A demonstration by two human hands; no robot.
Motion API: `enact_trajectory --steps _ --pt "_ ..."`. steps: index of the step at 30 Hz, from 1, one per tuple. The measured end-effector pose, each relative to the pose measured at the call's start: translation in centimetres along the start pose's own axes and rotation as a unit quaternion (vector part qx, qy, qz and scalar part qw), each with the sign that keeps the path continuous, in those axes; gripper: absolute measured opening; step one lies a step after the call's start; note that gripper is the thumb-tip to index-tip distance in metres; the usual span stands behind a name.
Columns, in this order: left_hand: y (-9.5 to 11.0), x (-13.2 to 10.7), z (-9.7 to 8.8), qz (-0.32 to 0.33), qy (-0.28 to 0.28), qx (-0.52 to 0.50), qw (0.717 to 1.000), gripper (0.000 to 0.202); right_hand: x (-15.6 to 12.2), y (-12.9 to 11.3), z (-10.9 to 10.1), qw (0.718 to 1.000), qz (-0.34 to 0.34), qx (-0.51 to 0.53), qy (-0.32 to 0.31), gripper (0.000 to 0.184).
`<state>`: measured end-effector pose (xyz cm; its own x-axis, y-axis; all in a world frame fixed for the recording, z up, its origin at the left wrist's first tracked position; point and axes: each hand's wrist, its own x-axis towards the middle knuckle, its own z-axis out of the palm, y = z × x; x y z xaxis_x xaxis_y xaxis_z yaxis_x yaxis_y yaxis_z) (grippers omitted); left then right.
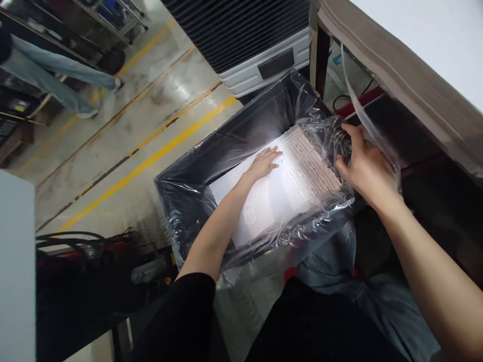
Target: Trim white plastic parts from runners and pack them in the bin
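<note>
A black bin [226,146] lined with clear plastic film [188,221] stands on the floor in front of me. Inside lies a white sheet or tray [279,201] with a pattern of small cut-out shapes at its far end. My left hand [264,163] rests flat on the white sheet, fingers stretched out. My right hand [364,163] is at the bin's right rim, fingers curled round the clear plastic film and a dark edge there.
A grey-edged table [396,70] runs along the upper right. A black-and-white machine [256,50] stands behind the bin. Yellow lines [151,161] mark the concrete floor. Another person's legs [56,75] are at the upper left. Cables and a bottle [147,271] lie lower left.
</note>
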<state>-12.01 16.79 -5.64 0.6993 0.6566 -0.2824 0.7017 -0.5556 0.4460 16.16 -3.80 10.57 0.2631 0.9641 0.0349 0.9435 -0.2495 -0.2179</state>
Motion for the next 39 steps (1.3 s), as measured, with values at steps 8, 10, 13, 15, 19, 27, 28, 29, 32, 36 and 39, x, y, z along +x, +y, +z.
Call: enact_trajectory --steps 8,10,13,15,19,27,28,29,32,36,39 --pt "1.1 -0.2 0.6 -0.071 0.057 0.002 0.996 0.060 -0.1 -0.3 -0.3 0.999 0.031 -0.005 -0.027 0.069" --pt "1.8 -0.1 1.2 -0.100 0.074 0.001 0.992 0.061 -0.1 -0.2 -0.2 1.000 0.018 -0.002 -0.017 0.070" --pt "2.8 0.2 2.2 -0.132 0.093 -0.004 0.987 0.059 0.0 -0.2 -0.1 1.000 0.011 0.003 -0.011 0.071" --pt "3.4 0.3 2.7 -0.145 0.102 -0.007 0.984 0.058 -0.1 -0.2 -0.1 0.999 0.023 0.010 -0.023 0.071" --pt "4.3 0.3 3.1 -0.154 0.111 -0.010 0.982 0.056 0.0 -0.2 -0.2 0.998 0.039 0.014 -0.039 0.071" --pt "5.0 0.0 3.0 -0.151 0.112 -0.005 0.982 0.057 0.1 -0.2 -0.2 0.999 0.023 0.002 -0.035 0.070" --pt "5.1 0.0 3.1 -0.151 0.111 -0.004 0.982 0.056 0.0 -0.3 -0.3 0.999 0.027 -0.007 -0.040 0.070" --pt "5.3 0.0 3.1 -0.150 0.111 -0.001 0.982 0.056 0.0 -0.4 -0.4 0.999 0.031 -0.014 -0.042 0.070" --pt "5.9 0.1 3.2 -0.153 0.104 0.008 0.983 0.057 -0.1 -0.5 -0.6 0.999 0.031 -0.016 -0.038 0.070" --pt "6.4 -0.2 2.2 -0.163 0.082 0.030 0.983 0.061 -0.1 -0.3 -0.4 0.999 0.027 -0.012 -0.032 0.070" --pt "5.3 -2.4 0.5 -0.206 0.032 0.059 0.976 0.055 0.0 -0.3 -0.3 0.999 0.023 -0.005 -0.036 0.070"
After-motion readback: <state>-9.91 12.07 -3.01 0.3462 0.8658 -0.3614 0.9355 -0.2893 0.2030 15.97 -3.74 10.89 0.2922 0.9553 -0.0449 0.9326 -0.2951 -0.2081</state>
